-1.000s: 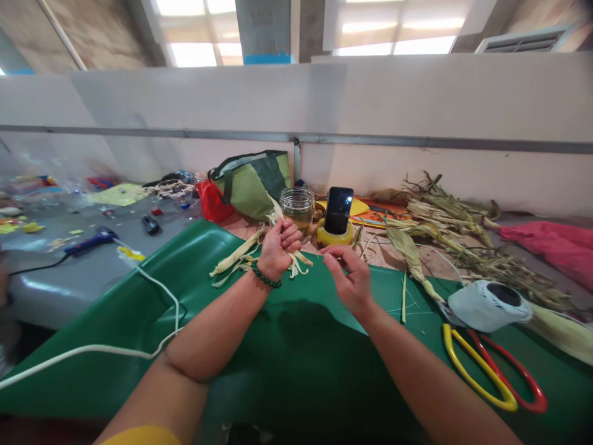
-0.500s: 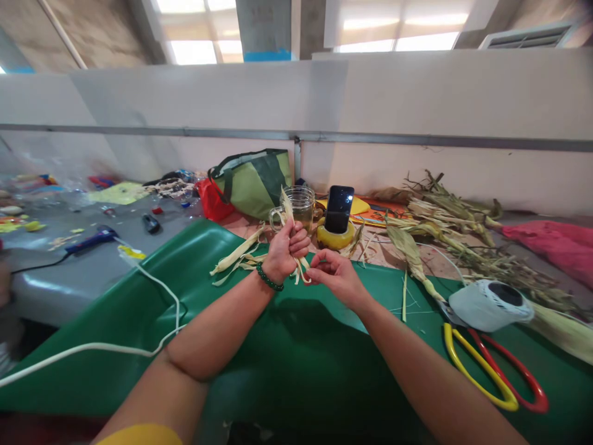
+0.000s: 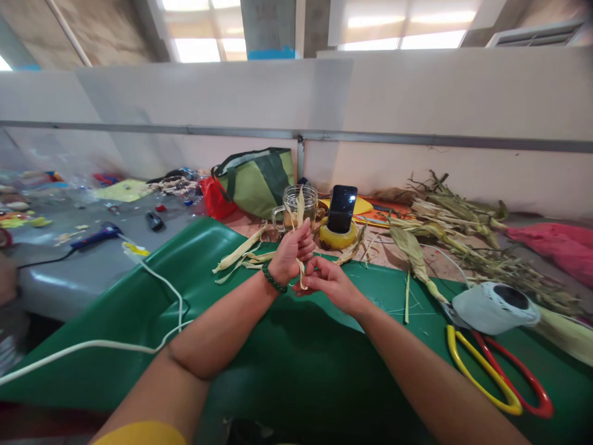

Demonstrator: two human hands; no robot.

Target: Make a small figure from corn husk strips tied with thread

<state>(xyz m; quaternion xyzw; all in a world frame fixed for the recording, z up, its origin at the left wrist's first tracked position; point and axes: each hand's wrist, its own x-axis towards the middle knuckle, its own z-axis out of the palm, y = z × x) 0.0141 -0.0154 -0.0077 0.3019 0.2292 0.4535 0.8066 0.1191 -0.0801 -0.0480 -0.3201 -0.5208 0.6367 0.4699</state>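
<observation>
My left hand, with a dark bead bracelet at the wrist, is closed in a fist round a bunch of pale corn husk strips that stick up above the fingers and hang below them. My right hand is right beside it, fingers pinched on the lower ends of the same strips. Both hands hover over a green mat. More loose husk strips lie on the mat just left of my left hand.
Behind the hands stand a glass mug, a phone on a yellow tape roll and a green bag. Dried corn stalks, a white spool and yellow-red scissors lie right. A white cable and blue tool lie left.
My right hand went from open beside the left to pinching the hanging husk ends just under my left fist. The left hand turned the bunch more upright.
</observation>
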